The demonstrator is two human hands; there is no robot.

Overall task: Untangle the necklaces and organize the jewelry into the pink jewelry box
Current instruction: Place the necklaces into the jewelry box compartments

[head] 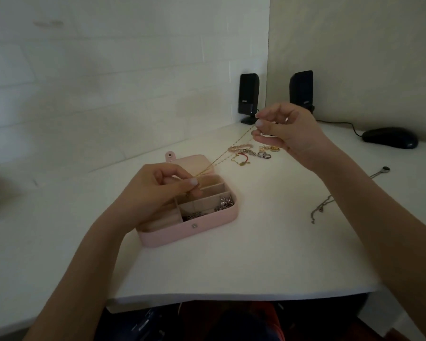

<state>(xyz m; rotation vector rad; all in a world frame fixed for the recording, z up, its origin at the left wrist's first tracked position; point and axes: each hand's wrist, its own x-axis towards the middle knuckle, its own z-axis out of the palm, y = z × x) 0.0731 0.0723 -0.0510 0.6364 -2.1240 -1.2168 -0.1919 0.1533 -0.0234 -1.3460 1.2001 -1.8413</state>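
Left hand (158,190), right hand (288,129) pinch thin gold chain (225,155) taut over pink box (207,220).

One pink jewelry box (190,230) stands open on the worktop (256,254). One gold chain (228,151) stretches between two hands. One silver chain (321,209) lies apart. There are two black speakers (249,94) (301,88), one mouse (390,137) and one heap of rings and bracelets (253,152), too small to count.

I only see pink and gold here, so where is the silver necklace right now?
In the head view, the silver necklace lies loose on the white table, to the right of the pink jewelry box, under the right forearm.
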